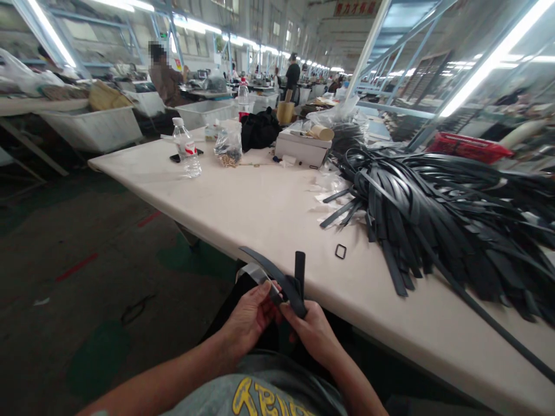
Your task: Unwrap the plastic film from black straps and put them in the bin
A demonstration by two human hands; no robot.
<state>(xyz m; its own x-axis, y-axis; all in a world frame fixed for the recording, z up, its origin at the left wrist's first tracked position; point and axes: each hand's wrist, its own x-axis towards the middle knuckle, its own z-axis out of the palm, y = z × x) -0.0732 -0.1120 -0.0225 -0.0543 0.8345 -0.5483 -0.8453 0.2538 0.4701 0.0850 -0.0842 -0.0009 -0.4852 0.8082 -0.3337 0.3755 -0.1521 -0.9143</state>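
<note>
Both of my hands meet at the near edge of a long cream table. My left hand is closed in a pinch on a dark strap with a shiny end. My right hand grips the same strap where it folds, one end sticking up. A small black square ring lies on the table just beyond my hands. A big heap of black straps covers the right side of the table.
A water bottle, a phone, a clear bag of small parts, a black bag and a white box stand at the table's far end. White bins and other workers are beyond. Dark floor lies to the left.
</note>
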